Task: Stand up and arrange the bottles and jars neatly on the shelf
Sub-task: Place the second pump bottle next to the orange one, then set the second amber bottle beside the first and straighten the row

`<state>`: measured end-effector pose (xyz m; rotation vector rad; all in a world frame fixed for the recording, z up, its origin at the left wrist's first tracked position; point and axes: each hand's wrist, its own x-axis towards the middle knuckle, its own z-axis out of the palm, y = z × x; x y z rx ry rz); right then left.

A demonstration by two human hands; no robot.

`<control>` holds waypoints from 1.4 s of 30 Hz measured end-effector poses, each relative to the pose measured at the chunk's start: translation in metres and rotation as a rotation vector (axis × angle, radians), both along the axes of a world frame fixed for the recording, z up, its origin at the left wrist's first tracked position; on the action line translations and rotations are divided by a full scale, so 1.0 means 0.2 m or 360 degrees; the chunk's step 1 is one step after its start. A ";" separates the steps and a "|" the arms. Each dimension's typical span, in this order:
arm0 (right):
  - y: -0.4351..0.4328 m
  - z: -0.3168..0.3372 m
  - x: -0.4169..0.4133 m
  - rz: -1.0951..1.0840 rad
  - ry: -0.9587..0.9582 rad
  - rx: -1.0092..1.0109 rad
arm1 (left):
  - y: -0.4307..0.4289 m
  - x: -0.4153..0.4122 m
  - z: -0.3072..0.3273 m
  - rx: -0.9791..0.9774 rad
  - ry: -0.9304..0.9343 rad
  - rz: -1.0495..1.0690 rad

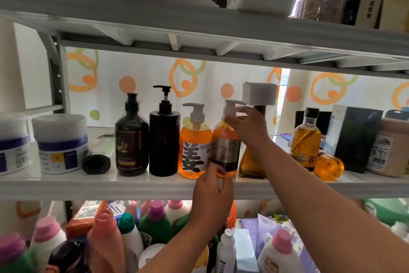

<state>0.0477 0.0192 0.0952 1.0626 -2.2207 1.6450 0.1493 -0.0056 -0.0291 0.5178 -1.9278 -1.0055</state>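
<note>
Spanning the whole view, the grey ribbed shelf (132, 186) carries a row of upright bottles along its near edge. At far left two squat white tubs (60, 143) stand, one cut off by the frame. A matte black pump bottle (164, 137) and a glossy dark brown bottle (132, 140) stand tall beside them. The clear orange pump bottle (225, 146) with a silver and black label stands upright, long axis vertical, nozzle pointing right. The right hand (247, 126) pinches its white pump head with closed fingers; the left hand (212, 193) grips its base. A small amber bottle (329, 167) lies tipped at right. A black tube (97, 161) lies flat, its label unreadable.
</note>
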 end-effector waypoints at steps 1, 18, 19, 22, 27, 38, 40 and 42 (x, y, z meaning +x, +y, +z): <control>0.00 -0.01 0.01 -0.0019 0.0007 -0.0019 | 0.00 0.00 0.00 -0.0021 -0.0021 0.0003; 0.04 -0.07 0.03 -0.0059 0.0129 0.0133 | 0.02 -0.04 -0.03 -0.0100 0.0029 0.0024; 0.05 -0.08 0.04 -0.0066 0.0138 0.0116 | 0.02 -0.04 -0.04 -0.0121 0.0041 0.0044; 0.11 -0.12 0.04 -0.0081 0.0244 0.0000 | 0.07 -0.07 -0.03 -0.0219 0.0095 0.0048; 0.35 -0.21 -0.06 -0.0368 0.0662 -0.0141 | 0.20 -0.17 0.00 -0.0412 0.0074 -0.0159; 0.57 -0.46 -0.31 -0.0402 0.0951 0.0769 | 0.34 -0.44 0.11 -0.0820 -0.0159 -0.0091; 0.55 -0.46 -0.30 -0.0348 0.0966 0.0723 | 0.34 -0.49 0.11 -0.0884 -0.0257 -0.0022; 0.55 -0.45 -0.30 -0.0275 0.0886 0.0705 | 0.33 -0.53 0.11 -0.0872 -0.0344 -0.0031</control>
